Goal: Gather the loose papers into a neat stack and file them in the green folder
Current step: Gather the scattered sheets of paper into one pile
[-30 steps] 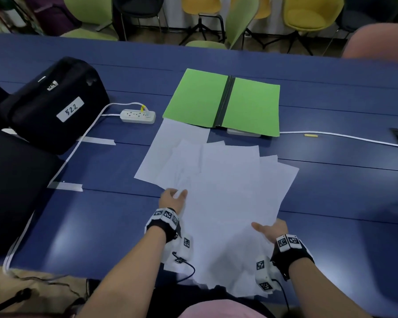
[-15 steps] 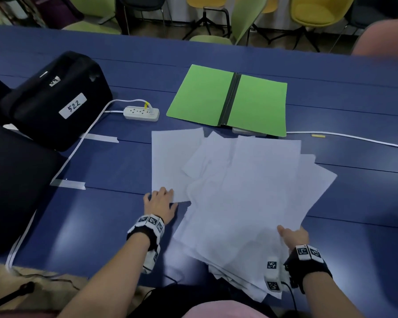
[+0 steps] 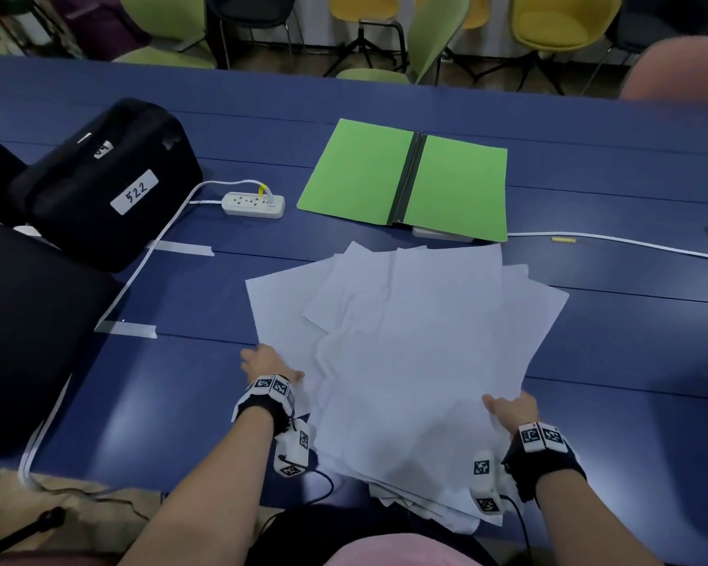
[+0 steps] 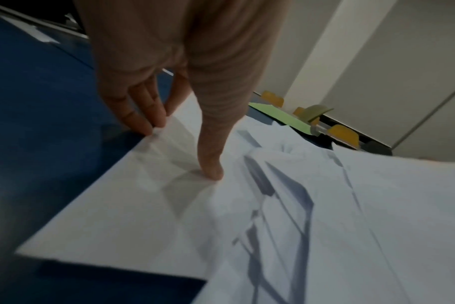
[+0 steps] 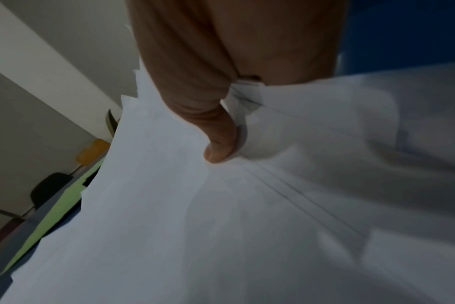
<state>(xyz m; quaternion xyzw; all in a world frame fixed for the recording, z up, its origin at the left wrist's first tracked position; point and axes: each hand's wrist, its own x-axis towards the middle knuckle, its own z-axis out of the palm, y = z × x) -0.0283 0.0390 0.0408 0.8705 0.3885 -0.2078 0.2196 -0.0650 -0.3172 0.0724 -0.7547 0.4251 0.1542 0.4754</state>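
Papers (image 3: 405, 341), fanned and buckling between the open, pressing left hand (image 3: 268, 363) and the right hand (image 3: 511, 410) gripping their edge, could crease or slide off the worktop (image 3: 630, 341).

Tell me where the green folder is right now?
In the head view, the green folder lies open on the blue table just beyond the fanned papers, right of the white power strip.
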